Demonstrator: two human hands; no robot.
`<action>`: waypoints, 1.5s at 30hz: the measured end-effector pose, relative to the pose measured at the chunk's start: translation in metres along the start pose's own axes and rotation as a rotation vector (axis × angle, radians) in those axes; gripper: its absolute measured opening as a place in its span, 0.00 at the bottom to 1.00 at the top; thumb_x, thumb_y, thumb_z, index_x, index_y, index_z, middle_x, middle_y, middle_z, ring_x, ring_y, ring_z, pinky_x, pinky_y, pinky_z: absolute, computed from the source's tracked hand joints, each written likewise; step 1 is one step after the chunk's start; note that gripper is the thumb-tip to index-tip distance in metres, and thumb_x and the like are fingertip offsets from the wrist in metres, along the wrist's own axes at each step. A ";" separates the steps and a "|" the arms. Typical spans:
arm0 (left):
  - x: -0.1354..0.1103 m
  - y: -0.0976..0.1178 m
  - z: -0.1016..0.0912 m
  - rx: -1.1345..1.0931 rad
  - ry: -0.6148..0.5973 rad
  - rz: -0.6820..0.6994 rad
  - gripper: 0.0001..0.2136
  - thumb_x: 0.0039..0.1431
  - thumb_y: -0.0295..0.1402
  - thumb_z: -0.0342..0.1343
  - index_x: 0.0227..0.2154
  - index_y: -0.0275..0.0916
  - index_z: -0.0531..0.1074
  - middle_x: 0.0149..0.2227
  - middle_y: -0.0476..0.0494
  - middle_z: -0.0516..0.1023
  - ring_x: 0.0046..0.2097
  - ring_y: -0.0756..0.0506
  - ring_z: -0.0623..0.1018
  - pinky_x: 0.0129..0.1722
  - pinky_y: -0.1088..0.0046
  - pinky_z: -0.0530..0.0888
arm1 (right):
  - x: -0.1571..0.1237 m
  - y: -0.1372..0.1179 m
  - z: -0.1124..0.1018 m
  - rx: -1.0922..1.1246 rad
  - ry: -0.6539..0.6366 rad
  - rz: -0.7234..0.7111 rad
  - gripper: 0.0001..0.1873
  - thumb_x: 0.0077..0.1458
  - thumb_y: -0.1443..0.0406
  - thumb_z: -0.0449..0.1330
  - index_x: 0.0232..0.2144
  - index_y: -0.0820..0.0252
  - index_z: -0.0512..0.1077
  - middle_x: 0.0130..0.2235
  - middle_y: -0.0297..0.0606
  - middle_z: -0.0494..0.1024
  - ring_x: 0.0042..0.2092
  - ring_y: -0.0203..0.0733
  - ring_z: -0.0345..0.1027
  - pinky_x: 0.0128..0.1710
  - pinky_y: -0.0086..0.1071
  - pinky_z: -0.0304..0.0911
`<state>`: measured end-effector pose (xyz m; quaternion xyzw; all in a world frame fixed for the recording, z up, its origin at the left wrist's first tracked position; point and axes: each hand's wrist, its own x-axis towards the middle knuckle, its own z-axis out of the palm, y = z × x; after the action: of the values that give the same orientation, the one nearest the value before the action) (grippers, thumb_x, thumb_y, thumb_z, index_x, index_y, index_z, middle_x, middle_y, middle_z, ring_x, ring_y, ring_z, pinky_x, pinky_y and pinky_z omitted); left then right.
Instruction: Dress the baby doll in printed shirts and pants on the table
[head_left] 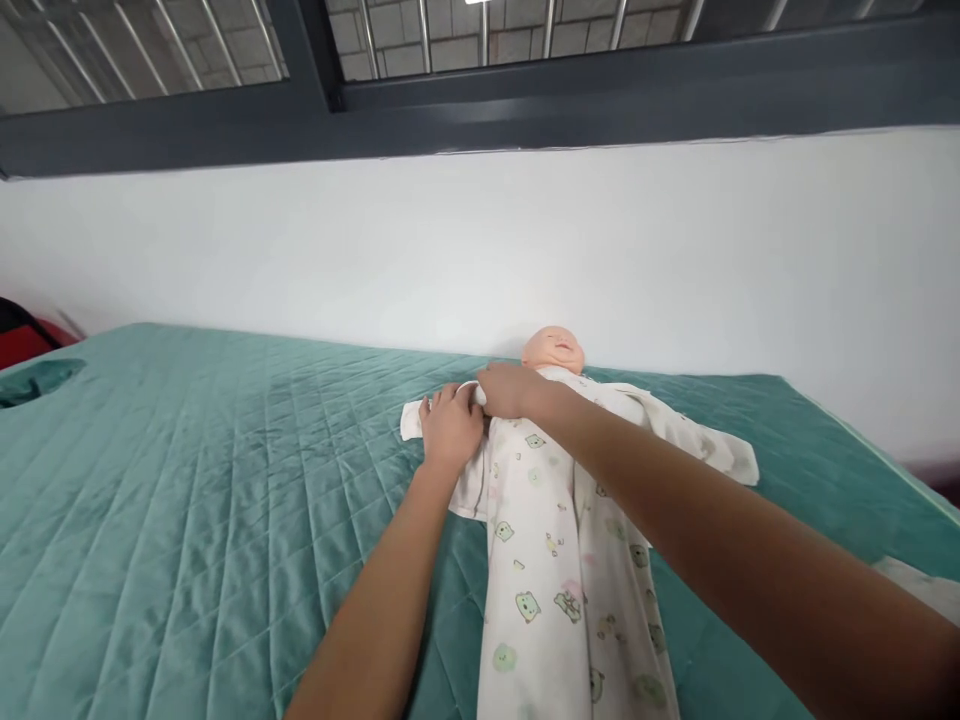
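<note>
A baby doll (pixel 553 347) lies on its back on a green quilted bed cover, its head toward the wall. White clothing with small printed animals (pixel 536 560) covers its body and runs down toward me. My left hand (pixel 452 425) is closed on the white sleeve (pixel 411 420) at the doll's left-hand side in the picture. Right beside it, my right hand (pixel 510 390) pinches a white fold of the same garment near the shoulder. The fingertips of my right hand are partly hidden. The other sleeve (pixel 712 450) lies spread out to the right.
The green quilted cover (pixel 187 500) spreads across the bed up to a white wall (pixel 300 250). Above are a dark window frame (pixel 600 100) and metal bars. A red and black item (pixel 22 335) shows at far left, and whitish cloth (pixel 922 590) at the right edge.
</note>
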<state>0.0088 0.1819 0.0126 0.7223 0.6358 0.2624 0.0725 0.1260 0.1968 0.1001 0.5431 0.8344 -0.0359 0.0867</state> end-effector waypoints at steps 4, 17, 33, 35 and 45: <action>0.002 -0.001 0.001 0.008 0.021 -0.018 0.20 0.64 0.31 0.47 0.58 0.44 0.70 0.58 0.40 0.75 0.60 0.37 0.72 0.64 0.54 0.61 | 0.024 -0.003 0.008 -0.044 -0.055 0.013 0.18 0.53 0.67 0.62 0.47 0.63 0.76 0.51 0.53 0.79 0.48 0.56 0.75 0.44 0.43 0.69; 0.002 -0.006 -0.008 0.007 0.046 -0.044 0.18 0.67 0.30 0.44 0.56 0.44 0.71 0.54 0.39 0.77 0.54 0.38 0.77 0.52 0.61 0.70 | -0.001 0.004 -0.012 -0.129 -0.067 0.026 0.14 0.60 0.58 0.60 0.45 0.57 0.76 0.45 0.46 0.81 0.40 0.50 0.76 0.37 0.37 0.65; 0.002 -0.019 -0.003 0.058 -0.035 -0.122 0.19 0.70 0.30 0.41 0.55 0.49 0.73 0.54 0.41 0.78 0.54 0.38 0.77 0.46 0.63 0.72 | -0.052 0.030 -0.037 -0.159 0.003 0.143 0.13 0.64 0.58 0.56 0.47 0.55 0.75 0.47 0.45 0.78 0.41 0.47 0.74 0.35 0.34 0.58; 0.002 -0.020 -0.004 0.080 -0.059 -0.121 0.19 0.69 0.30 0.41 0.54 0.49 0.73 0.54 0.41 0.78 0.55 0.37 0.76 0.47 0.62 0.72 | -0.053 0.031 -0.036 -0.148 0.013 0.146 0.14 0.64 0.58 0.56 0.47 0.55 0.75 0.47 0.44 0.78 0.41 0.47 0.74 0.35 0.34 0.58; 0.003 -0.010 -0.008 0.208 0.111 -0.012 0.19 0.64 0.29 0.49 0.57 0.45 0.68 0.54 0.38 0.76 0.57 0.34 0.72 0.58 0.48 0.66 | -0.044 0.024 -0.033 -0.071 0.047 0.116 0.14 0.63 0.56 0.56 0.47 0.53 0.75 0.45 0.42 0.80 0.42 0.47 0.74 0.34 0.33 0.60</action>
<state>-0.0039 0.1844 0.0156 0.7063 0.6671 0.2341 -0.0365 0.1620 0.1720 0.1410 0.5878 0.8041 0.0116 0.0885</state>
